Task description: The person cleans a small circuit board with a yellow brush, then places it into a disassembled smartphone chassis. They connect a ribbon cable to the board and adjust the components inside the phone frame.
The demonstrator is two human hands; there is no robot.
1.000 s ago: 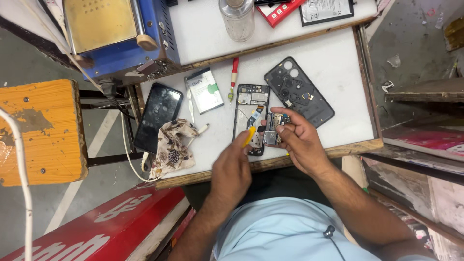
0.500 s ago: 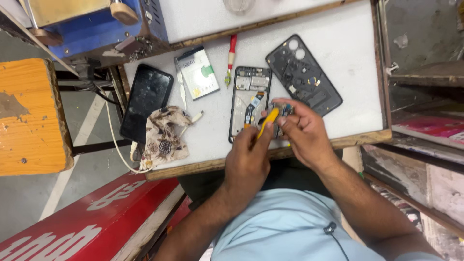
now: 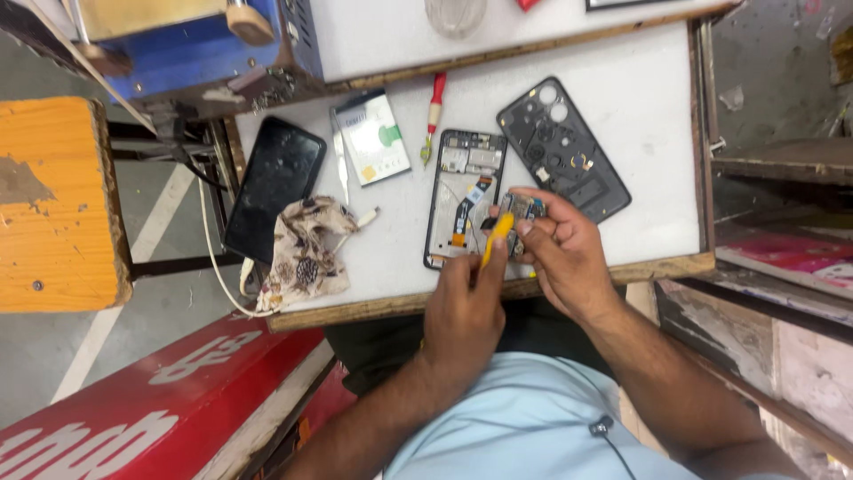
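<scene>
While the opened phone (image 3: 464,197) lies flat on the white table (image 3: 657,116), the left hand (image 3: 464,307) pinches a thin yellow tool (image 3: 494,238) and points its tip up at a small circuit board (image 3: 520,210). The right hand (image 3: 560,253) holds that board tight in its fingertips, just above the phone's right edge. The black back cover (image 3: 563,149) lies to the right. A battery (image 3: 372,137), a red screwdriver (image 3: 434,105), a black screen (image 3: 275,185) and a flowery cloth (image 3: 309,249) lie to the left.
</scene>
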